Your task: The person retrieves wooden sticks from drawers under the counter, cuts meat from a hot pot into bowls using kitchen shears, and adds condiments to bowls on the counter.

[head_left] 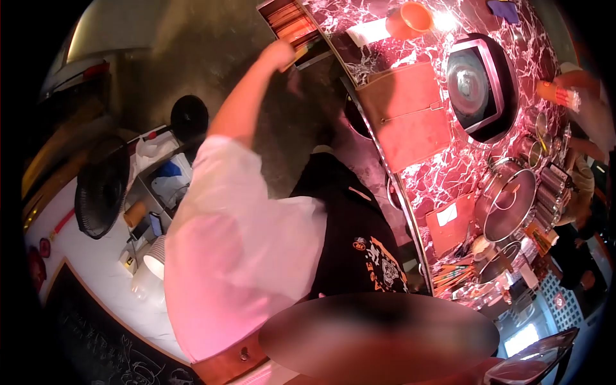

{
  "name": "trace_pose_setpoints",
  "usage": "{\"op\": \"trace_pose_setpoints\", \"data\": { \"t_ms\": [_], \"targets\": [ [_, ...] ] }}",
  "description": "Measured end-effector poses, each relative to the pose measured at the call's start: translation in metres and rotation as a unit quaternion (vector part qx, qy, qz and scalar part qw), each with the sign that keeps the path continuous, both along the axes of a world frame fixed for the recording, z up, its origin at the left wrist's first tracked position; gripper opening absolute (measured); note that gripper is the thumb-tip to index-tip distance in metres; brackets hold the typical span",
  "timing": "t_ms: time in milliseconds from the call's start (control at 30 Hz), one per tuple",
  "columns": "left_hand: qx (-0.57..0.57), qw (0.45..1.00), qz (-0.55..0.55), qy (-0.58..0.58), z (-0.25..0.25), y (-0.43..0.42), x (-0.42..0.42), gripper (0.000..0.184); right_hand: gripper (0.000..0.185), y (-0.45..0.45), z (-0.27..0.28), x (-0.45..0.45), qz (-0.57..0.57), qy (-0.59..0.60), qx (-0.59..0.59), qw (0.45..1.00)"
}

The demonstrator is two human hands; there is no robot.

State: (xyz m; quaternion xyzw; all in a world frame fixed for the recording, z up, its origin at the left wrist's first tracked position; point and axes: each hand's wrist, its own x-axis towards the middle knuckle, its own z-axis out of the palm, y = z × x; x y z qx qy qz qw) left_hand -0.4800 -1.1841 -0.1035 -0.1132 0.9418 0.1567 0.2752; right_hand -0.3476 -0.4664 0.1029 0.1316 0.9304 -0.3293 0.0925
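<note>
My left hand, on an outstretched arm with a white sleeve, is at the near side of an open drawer under the counter. Its fingers are curled closed, next to a small yellowish edge. What they hold, if anything, is hidden by the hand. Orange-brown, long flat things lie in one compartment of the drawer. My right hand is not in view. A black apron with orange and white print hangs between the white shirt and the counter.
Reddish boards and a framed round dark plate lie on the marbled counter, beside an orange bowl and a large pan. Another person's hand holds an orange packet. A black fan stands behind.
</note>
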Motion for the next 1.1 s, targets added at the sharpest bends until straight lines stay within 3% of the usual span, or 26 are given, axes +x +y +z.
{"op": "trace_pose_setpoints", "data": {
  "t_ms": [33, 67, 100, 133, 167, 200, 233, 267, 300, 333, 400, 433, 467, 500, 533, 567, 600, 633, 667, 700, 733, 800, 867, 967, 1067, 1100],
  "targets": [
    [0.100, 0.979, -0.096, 0.151, 0.010, -0.022, 0.044, 0.023, 0.028, 0.008, -0.019, 0.052, -0.025, -0.077, -0.013, 0.997],
    [0.261, 0.958, 0.066, 0.100, 0.070, -0.007, 0.081, 0.021, 0.028, 0.011, -0.034, 0.099, -0.046, -0.149, -0.027, 0.987],
    [0.322, 0.926, 0.194, -0.029, 0.106, 0.003, 0.109, 0.022, 0.028, 0.010, -0.046, 0.137, -0.058, -0.206, -0.043, 0.976],
    [0.393, 0.868, 0.300, -0.053, 0.131, 0.024, 0.141, 0.014, 0.028, 0.004, -0.058, 0.167, -0.067, -0.251, -0.058, 0.964],
    [0.424, 0.850, 0.303, -0.081, 0.172, 0.062, 0.151, 0.011, 0.028, -0.006, -0.070, 0.184, -0.066, -0.276, -0.070, 0.956],
    [0.465, 0.817, 0.274, -0.205, 0.159, 0.067, 0.170, 0.012, 0.028, -0.014, -0.083, 0.199, -0.073, -0.283, -0.087, 0.953],
    [0.493, 0.813, 0.240, -0.198, 0.160, 0.093, 0.179, 0.014, 0.028, -0.025, -0.080, 0.180, -0.096, -0.262, -0.091, 0.956],
    [0.462, 0.849, 0.189, -0.172, 0.163, 0.138, 0.176, 0.011, 0.028, -0.018, -0.107, 0.187, -0.079, -0.085, -0.190, 0.975],
    [0.504, 0.832, 0.121, -0.196, 0.154, 0.189, 0.154, 0.011, 0.030, -0.040, -0.061, 0.152, -0.126, -0.116, -0.310, 0.935],
    [0.535, 0.813, 0.070, -0.216, 0.156, 0.237, 0.145, 0.011, 0.032, -0.052, -0.035, 0.129, -0.146, -0.073, -0.349, 0.923],
    [0.465, 0.838, -0.080, -0.274, 0.180, 0.370, 0.114, 0.015, 0.033, -0.042, -0.013, 0.119, -0.098, -0.006, -0.337, 0.936],
    [0.500, 0.827, -0.087, -0.241, 0.154, 0.428, 0.127, 0.019, 0.033, -0.031, -0.010, 0.127, -0.122, 0.015, -0.339, 0.933],
    [0.499, 0.806, -0.132, -0.292, 0.145, 0.491, 0.132, 0.022, 0.028, -0.015, -0.008, 0.135, -0.160, 0.046, -0.402, 0.900],
    [0.522, 0.783, -0.243, -0.235, 0.113, 0.549, 0.148, 0.023, 0.024, 0.010, -0.011, 0.144, -0.187, 0.075, -0.461, 0.864],
    [0.531, 0.771, -0.251, -0.245, 0.157, 0.605, 0.156, 0.024, 0.021, 0.052, -0.014, 0.153, -0.237, 0.063, -0.359, 0.900],
    [0.476, 0.776, -0.358, -0.207, 0.153, 0.695, 0.186, 0.024, 0.019, 0.119, -0.042, 0.186, -0.285, 0.053, -0.266, 0.919],
    [0.477, 0.793, -0.333, -0.181, 0.138, 0.738, 0.209, 0.026, 0.016, 0.160, -0.060, 0.202, -0.342, 0.088, -0.352, 0.867],
    [0.509, 0.783, -0.218, -0.283, 0.131, 0.775, 0.228, 0.030, 0.020, 0.202, -0.078, 0.215, -0.380, 0.092, -0.311, 0.866],
    [0.505, 0.789, -0.350, -0.031, 0.119, 0.807, 0.242, 0.036, 0.022, 0.250, -0.087, 0.224, -0.341, 0.089, -0.173, 0.920],
    [0.456, 0.809, -0.334, -0.159, 0.134, 0.838, 0.247, 0.041, 0.025, 0.286, -0.097, 0.237, -0.299, 0.071, -0.035, 0.951],
    [0.443, 0.814, -0.336, -0.166, 0.128, 0.861, 0.257, 0.041, 0.028, 0.317, -0.082, 0.236, -0.320, 0.003, -0.099, 0.942],
    [0.426, 0.856, -0.293, -0.027, 0.114, 0.907, 0.270, 0.040, 0.031, 0.377, -0.094, 0.233, -0.319, -0.002, -0.105, 0.942],
    [0.452, 0.850, -0.269, 0.024, 0.108, 0.945, 0.270, 0.041, 0.034, 0.424, -0.100, 0.228, -0.234, -0.036, 0.009, 0.972],
    [0.362, 0.869, -0.323, 0.095, 0.096, 0.996, 0.255, 0.040, 0.032, 0.472, -0.105, 0.243, -0.381, 0.040, 0.027, 0.923],
    [0.266, 0.869, -0.385, 0.159, 0.080, 1.026, 0.247, 0.045, 0.027, 0.512, -0.128, 0.273, -0.551, 0.084, 0.040, 0.829],
    [0.275, 0.888, -0.354, 0.103, 0.074, 1.036, 0.246, 0.056, 0.027, 0.520, -0.137, 0.282, -0.556, 0.079, 0.042, 0.827]
  ]
}}
